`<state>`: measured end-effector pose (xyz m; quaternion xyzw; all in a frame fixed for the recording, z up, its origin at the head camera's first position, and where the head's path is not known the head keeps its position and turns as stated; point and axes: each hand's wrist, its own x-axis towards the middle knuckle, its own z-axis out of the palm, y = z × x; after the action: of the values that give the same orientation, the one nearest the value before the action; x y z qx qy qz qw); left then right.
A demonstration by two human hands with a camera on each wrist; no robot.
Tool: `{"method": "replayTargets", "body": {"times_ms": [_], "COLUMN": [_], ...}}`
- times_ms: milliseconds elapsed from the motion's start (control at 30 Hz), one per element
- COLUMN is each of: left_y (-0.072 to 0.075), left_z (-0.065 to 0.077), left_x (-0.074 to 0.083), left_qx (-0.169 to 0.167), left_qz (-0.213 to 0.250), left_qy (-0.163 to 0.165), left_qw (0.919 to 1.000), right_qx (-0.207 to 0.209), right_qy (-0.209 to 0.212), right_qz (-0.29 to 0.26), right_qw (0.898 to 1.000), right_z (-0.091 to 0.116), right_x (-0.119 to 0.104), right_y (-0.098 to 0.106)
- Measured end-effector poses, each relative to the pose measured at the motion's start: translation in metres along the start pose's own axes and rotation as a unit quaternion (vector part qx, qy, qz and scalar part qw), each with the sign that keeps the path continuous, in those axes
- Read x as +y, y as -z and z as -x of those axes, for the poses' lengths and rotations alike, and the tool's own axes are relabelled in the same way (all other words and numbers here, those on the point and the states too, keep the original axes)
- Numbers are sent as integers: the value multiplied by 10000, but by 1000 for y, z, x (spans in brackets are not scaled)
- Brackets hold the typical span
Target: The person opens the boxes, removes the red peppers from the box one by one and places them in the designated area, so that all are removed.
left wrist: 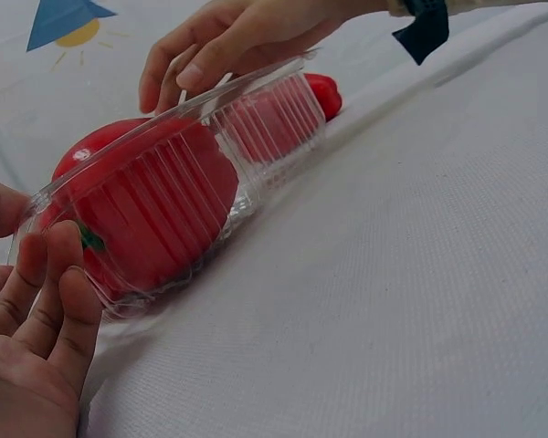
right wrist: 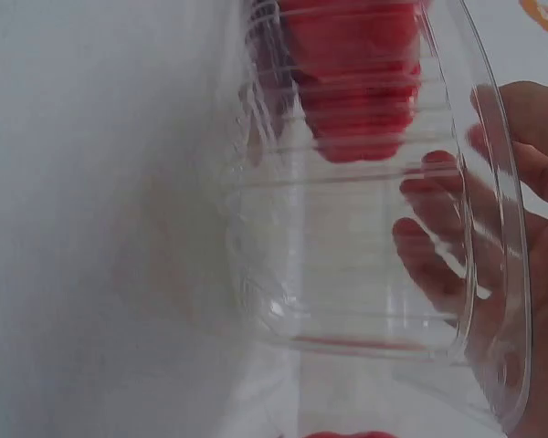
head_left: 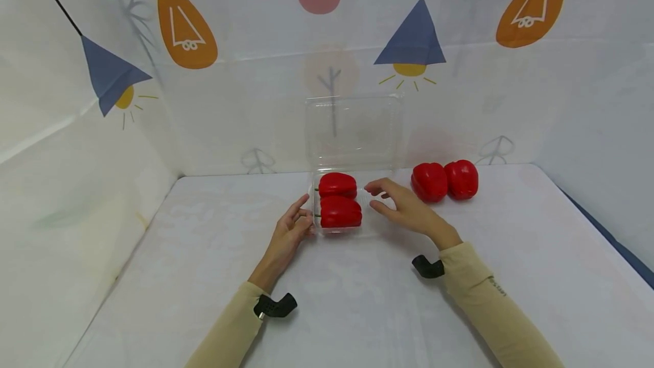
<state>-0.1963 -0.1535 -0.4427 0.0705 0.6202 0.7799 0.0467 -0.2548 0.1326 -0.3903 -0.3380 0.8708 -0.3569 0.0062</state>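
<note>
Two red bell peppers (head_left: pixel 338 185) lie one behind the other in the left half of a clear plastic clamshell box (head_left: pixel 375 217), green stems pointing left. Its clear lid (head_left: pixel 355 129) stands raised at the back. My left hand (head_left: pixel 286 237) is at the box's left side, fingertips against the rim and wall; the left wrist view shows its fingers (left wrist: pixel 78 315) in front of a pepper's stem end. Over the box's right half hovers my right hand (head_left: pixel 409 206), fingers spread and loosely bent, holding nothing. In the right wrist view its fingers (right wrist: pixel 429 260) show through the clear wall.
Two more red bell peppers (head_left: pixel 444 180) sit side by side on the white-covered table (head_left: pixel 347 300), right of the box and behind my right hand. A white printed cloth (head_left: pixel 245 112) rises behind the table. Each wrist carries a black camera mount (head_left: pixel 276 305).
</note>
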Motion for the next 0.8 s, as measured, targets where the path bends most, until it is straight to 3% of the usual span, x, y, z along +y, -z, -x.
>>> {"method": "replayTargets", "body": {"times_ms": [233, 800], "left_y": [-1, -2], "left_z": [1, 0], "left_x": [1, -1], "left_qx": [-31, 45], "left_qz": [-31, -150], "left_qy": [-90, -80], "left_qw": [9999, 9998], "right_qx": [-277, -463], "right_qy": [-65, -313], "right_qz": [-78, 257], "right_qw": [9996, 9981], "right_z": [-2, -6], "right_x": [-5, -24], "right_y": [-13, -29]}}
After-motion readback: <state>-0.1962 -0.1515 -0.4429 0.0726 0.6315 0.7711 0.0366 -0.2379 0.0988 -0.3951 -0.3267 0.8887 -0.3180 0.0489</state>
